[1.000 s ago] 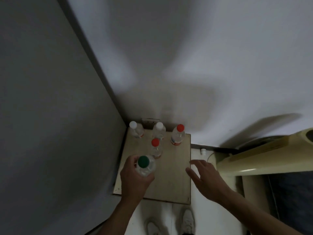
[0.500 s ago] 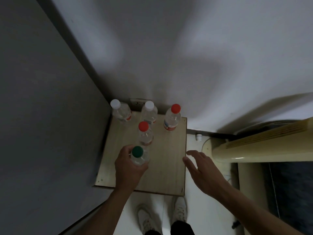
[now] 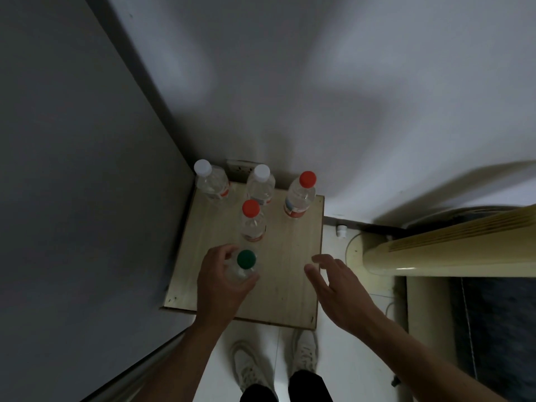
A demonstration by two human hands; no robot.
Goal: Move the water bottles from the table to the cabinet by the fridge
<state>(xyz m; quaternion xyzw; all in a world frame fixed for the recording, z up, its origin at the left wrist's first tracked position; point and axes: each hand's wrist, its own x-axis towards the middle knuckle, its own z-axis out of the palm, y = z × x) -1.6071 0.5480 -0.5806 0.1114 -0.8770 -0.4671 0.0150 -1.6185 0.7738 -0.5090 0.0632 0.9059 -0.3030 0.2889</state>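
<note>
Head view, looking down. Grey fridge side (image 3: 72, 169) fills everything left of the left hand's fingers; white wall (image 3: 319, 82) beyond them. Wooden cabinet top (image 3: 290, 256) sits under both hands, left edge against the fridge side, far edge at the wall, right and near edges free over white floor (image 3: 333, 233). Cream appliance (image 3: 449, 256) right of the right fingers, narrow floor gap between it and the top's right edge. Bare wood between the two hands and toward the near edge.

Water bottles: 5 total, upright. Caps: 2 white, 2 red, 1 green. Back row past the fingers: white-cap bottle (image 3: 213, 182) in the corner, second white-cap bottle (image 3: 260, 185), red-cap bottle (image 3: 300, 195). Middle red-cap bottle (image 3: 253, 223) just beyond the left fingertips.

Left hand (image 3: 222, 285) fingers curled round green-cap bottle (image 3: 245, 264), gripping its shoulder. Right hand (image 3: 339, 288) hovers above the right edge, fingers spread and slightly bent, holding nothing. Two white shoes (image 3: 275, 361) on floor below.
</note>
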